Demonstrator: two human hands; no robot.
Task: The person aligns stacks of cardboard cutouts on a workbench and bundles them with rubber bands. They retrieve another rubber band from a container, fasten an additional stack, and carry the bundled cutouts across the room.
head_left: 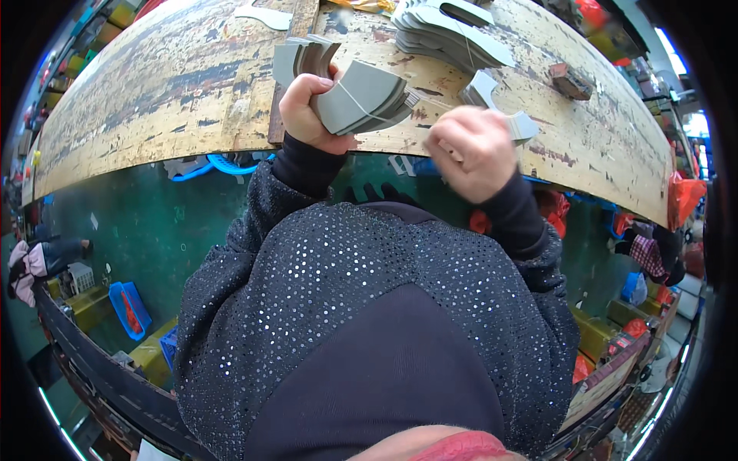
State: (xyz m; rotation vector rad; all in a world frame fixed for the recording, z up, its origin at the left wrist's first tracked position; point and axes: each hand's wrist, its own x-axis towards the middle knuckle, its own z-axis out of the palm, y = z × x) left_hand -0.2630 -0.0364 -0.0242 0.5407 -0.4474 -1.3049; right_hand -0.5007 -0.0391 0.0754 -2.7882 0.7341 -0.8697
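Over the worn tabletop (154,92), a bundle of grey cardboard pieces (361,96) was gripped by the left hand (307,107) while a thin string (430,104) around it was pulled by the closed right hand (470,150), apparently for tying, so steady tension seemed needed next.

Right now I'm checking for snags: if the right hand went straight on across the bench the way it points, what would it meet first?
Probably the loose grey curved piece just beyond the right hand; the fanned pile of grey pieces lies further on. Depth is hard to judge here.

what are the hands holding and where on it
The left hand grips a bundle of grey curved pieces around its middle. The right hand is fisted; what it holds cannot be told.
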